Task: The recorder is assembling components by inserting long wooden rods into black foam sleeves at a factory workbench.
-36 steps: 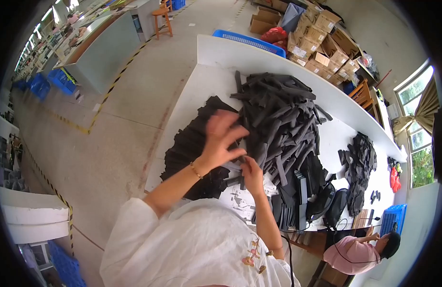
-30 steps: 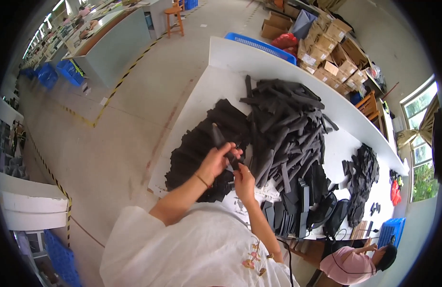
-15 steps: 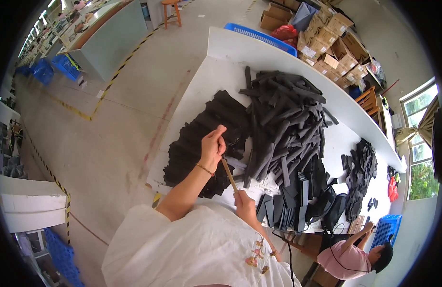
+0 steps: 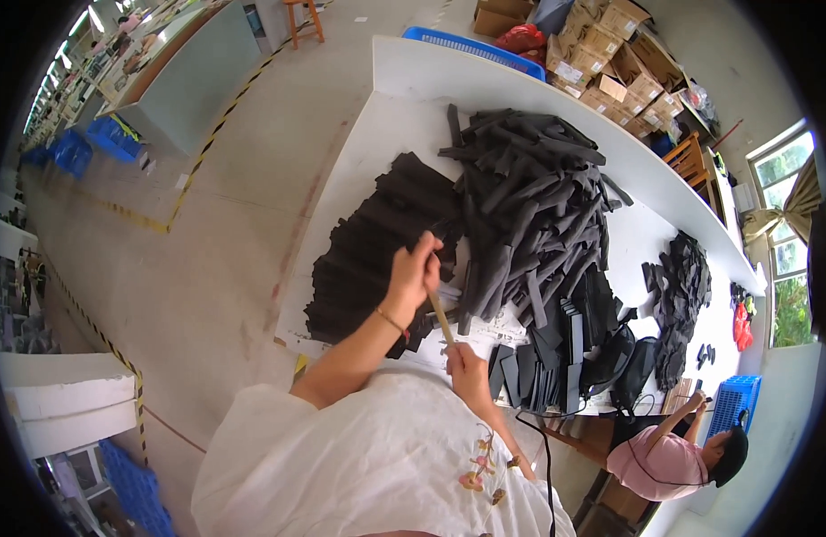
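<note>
A thin tan stick (image 4: 441, 316) runs between my two hands in front of my body, at the near edge of the white table (image 4: 346, 161). My left hand (image 4: 415, 274) is closed at its upper end, and my right hand (image 4: 468, 369) grips its lower end. Whether the left fingers also pinch something small cannot be made out. Beneath and beyond my left hand lies a spread of overlapping dark fabric pieces (image 4: 377, 237). To the right of it rises a large heap of black strips (image 4: 534, 201).
Stacked black flat pieces (image 4: 545, 362) and black pouch-like items (image 4: 632, 371) lie right of my right hand. Farther along is another dark pile (image 4: 677, 304). A person in pink (image 4: 659, 461) works at the right. A raised panel (image 4: 556, 116) borders the table's far side.
Both hands, still on the stick, have shifted slightly right in the picture, the right one also a little lower. The whole scene has moved a bit with my head.
</note>
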Motion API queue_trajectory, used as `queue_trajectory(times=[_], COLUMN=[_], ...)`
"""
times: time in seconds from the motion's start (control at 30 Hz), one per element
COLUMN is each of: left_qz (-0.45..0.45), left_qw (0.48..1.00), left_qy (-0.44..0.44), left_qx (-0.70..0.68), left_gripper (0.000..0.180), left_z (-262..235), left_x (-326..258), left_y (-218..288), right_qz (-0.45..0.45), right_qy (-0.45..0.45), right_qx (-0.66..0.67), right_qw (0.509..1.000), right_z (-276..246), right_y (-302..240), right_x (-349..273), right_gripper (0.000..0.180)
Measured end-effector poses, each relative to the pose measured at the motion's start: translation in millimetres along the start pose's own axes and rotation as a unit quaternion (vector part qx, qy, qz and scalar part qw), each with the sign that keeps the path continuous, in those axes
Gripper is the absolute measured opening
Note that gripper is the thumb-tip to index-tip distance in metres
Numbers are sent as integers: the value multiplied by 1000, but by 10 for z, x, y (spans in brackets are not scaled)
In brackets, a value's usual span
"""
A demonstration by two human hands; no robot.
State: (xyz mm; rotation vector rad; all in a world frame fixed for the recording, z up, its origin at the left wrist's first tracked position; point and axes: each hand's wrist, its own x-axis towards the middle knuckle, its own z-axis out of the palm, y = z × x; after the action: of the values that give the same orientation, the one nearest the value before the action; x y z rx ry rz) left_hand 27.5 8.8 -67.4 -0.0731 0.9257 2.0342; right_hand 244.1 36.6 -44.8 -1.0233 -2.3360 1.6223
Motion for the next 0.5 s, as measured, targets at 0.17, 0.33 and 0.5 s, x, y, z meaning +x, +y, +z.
queue_trajectory(times=[0.17, 0.33, 0.5], left_qz=[162, 128, -54], left_qw=[975, 981, 985], left_qy=[121, 110, 132], left_qx=[-88, -99, -96], left_gripper=[27, 23, 27], left_z=[-509, -227, 70], left_x=[473, 482, 257], left_y=[589, 522, -151], right_qz=[-39, -32, -219], right_qy=[-62, -25, 61], right_qx=[-67, -51, 100], right_qw=[995, 998, 969], right_z=[-221, -561, -91], right_y=[267, 126, -460], right_x=[-457, -226, 579], right_gripper=[16, 22, 25])
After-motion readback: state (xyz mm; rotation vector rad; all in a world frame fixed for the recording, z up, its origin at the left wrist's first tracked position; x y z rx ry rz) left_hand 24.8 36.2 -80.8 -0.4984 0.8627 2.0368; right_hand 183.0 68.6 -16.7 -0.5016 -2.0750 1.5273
